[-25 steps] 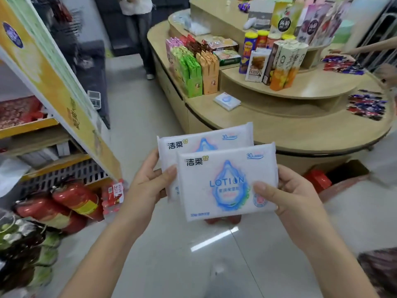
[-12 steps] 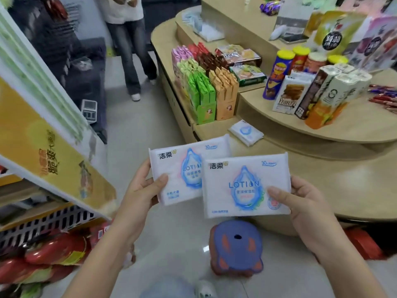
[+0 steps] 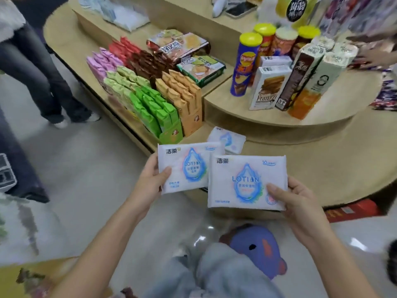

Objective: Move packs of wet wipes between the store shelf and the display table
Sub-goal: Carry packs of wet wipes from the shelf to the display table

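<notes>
White film wraps both packs in hand, so each will likely flex and slip if squeezed at one corner only. Furthest left, the left hand (image 3: 150,181) grips the left pack (image 3: 184,168) by its short edge, thumb on the printed face and the other fingers hidden behind. That pack hangs at the near rim of the wooden surface (image 3: 311,164). Just beyond it, a third pack (image 3: 227,138) lies flat on the lower tier, near the green snack boxes (image 3: 159,117). The right pack (image 3: 247,181) overlaps the left one's right edge and is pinched near its lower right corner by the right hand (image 3: 300,203), thumb on top. To set them down well, I would part the two first, carry each level over the rim, and lay them face up next to the lying pack, on the bare wood to its right rather than against the boxes. Lowering one at a time, and loosening the thumb only once the pack rests flat, should keep either from sliding off the curved edge.
</notes>
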A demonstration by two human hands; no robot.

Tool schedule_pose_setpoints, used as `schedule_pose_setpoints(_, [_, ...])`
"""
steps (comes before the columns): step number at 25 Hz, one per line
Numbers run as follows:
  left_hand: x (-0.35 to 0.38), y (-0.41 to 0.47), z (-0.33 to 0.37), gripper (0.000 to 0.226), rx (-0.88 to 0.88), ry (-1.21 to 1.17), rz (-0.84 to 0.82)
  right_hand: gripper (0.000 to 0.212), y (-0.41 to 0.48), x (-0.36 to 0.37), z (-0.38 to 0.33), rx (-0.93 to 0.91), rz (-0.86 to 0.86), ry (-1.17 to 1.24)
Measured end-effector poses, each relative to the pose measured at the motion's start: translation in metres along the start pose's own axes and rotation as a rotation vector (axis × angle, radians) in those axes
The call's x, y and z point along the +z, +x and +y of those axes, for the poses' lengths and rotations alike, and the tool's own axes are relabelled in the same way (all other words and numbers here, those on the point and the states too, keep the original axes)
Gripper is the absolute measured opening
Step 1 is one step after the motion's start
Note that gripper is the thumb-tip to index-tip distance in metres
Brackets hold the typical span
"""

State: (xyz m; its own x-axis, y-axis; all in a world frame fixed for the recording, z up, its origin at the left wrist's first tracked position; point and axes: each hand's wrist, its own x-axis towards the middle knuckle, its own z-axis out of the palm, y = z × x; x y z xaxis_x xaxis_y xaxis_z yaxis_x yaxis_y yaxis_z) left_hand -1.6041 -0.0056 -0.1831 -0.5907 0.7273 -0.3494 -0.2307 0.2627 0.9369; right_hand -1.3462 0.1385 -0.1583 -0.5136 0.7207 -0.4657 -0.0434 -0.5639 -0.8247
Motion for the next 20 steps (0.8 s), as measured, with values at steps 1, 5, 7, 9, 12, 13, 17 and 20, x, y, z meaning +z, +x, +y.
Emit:
schedule_pose_setpoints(1, [0.002,0.025,0.001,0.04,-0.022,0.03,-0.049,0.038,0.01,0.003,0.002,-0.007,0.042,0.019])
schedule_pose_setpoints(5, [0.029,0.114,-0.009,0.041,-0.119,0.09,-0.202,0.031,0.065,0.007,0.005,-0.04,0.21,0.051])
schedule_pose_setpoints(7, [0.046,0.155,-0.017,0.044,-0.189,0.106,-0.249,0.029,0.101,0.005,0.007,-0.036,0.253,0.039])
schedule_pose_setpoints(9, [0.064,0.189,-0.02,0.047,-0.23,0.143,-0.245,0.027,0.138,0.002,0.007,-0.008,0.279,0.025])
schedule_pose_setpoints(12, [0.09,0.235,-0.026,0.045,-0.21,0.227,-0.211,0.027,0.192,-0.007,0.011,0.054,0.276,-0.013])
schedule_pose_setpoints(13, [0.097,0.249,-0.028,0.043,-0.202,0.267,-0.205,0.028,0.207,-0.01,0.012,0.067,0.273,-0.012])
schedule_pose_setpoints(17, [0.109,0.301,-0.046,0.041,-0.27,0.288,-0.236,0.025,0.252,-0.022,0.017,0.124,0.348,0.008])
schedule_pose_setpoints(20, [0.111,0.329,-0.064,0.037,-0.201,0.411,-0.222,0.027,0.273,-0.027,0.032,0.152,0.404,0.005])
